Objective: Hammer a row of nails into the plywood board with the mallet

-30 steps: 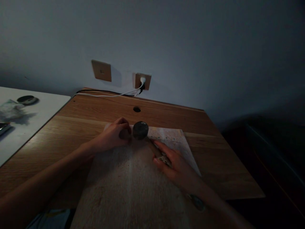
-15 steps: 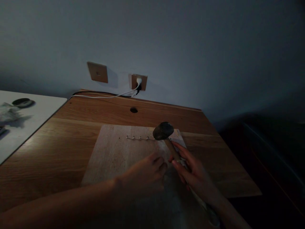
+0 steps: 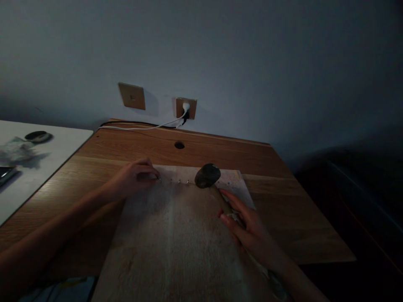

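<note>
A pale wooden board [image 3: 176, 243] lies on the brown desk [image 3: 103, 155] in front of me. My right hand [image 3: 244, 224] is closed around the wooden handle of a hammer [image 3: 207, 176], whose dark head hangs just above the board's far edge. A short row of small nails [image 3: 179, 181] stands in the board to the left of the hammer head. My left hand [image 3: 135, 178] rests at the left end of that row, fingers pinched together, apparently on a nail too small to make out.
A white cable [image 3: 147, 126] runs along the desk's back edge to a wall socket [image 3: 185, 108]. A cable hole [image 3: 179, 145] sits behind the board. A white table [image 3: 37, 155] with small objects adjoins on the left. Dark space lies to the right.
My left hand went from near the hammer handle back up to the left end of the nail row. The hammer head shifted slightly left and lower, towards the nails.
</note>
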{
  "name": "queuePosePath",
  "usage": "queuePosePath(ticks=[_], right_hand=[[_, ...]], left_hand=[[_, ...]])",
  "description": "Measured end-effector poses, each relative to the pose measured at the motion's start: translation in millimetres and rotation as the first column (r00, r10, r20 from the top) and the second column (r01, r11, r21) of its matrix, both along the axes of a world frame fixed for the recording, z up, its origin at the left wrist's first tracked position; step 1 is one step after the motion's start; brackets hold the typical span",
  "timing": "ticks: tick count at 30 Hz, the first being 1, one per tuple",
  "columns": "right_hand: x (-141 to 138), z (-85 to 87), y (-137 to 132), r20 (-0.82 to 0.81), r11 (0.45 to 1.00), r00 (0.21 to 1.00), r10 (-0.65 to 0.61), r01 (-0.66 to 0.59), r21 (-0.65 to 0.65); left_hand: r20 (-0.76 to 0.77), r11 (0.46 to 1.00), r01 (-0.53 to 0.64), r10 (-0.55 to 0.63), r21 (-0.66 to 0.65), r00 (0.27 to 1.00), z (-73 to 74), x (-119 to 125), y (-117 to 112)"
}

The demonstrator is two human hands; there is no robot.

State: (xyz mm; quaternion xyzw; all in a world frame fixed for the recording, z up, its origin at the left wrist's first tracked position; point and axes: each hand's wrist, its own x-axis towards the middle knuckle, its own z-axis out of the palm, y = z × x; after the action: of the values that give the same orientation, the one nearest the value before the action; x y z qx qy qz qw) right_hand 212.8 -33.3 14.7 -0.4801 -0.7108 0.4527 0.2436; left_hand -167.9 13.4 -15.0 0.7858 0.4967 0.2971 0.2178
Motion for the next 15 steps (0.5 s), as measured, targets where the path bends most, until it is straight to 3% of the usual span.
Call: queuePosePath(ticks=[4,15], right_hand=[[-14,-0.2,1,-0.001,0.998,0.999,0.049,-0.049,-0.024],[-28,7.7,-1,-0.008,0.991,0.992,0.129,-0.129,-0.048]], left_hand=[[0.032,1.0,0.023,-0.024,0.002,0.999,-9.2,-7,5],[-0.038,1.0,0.007,-0.006,0.023,0.999,-10.0,3,1]])
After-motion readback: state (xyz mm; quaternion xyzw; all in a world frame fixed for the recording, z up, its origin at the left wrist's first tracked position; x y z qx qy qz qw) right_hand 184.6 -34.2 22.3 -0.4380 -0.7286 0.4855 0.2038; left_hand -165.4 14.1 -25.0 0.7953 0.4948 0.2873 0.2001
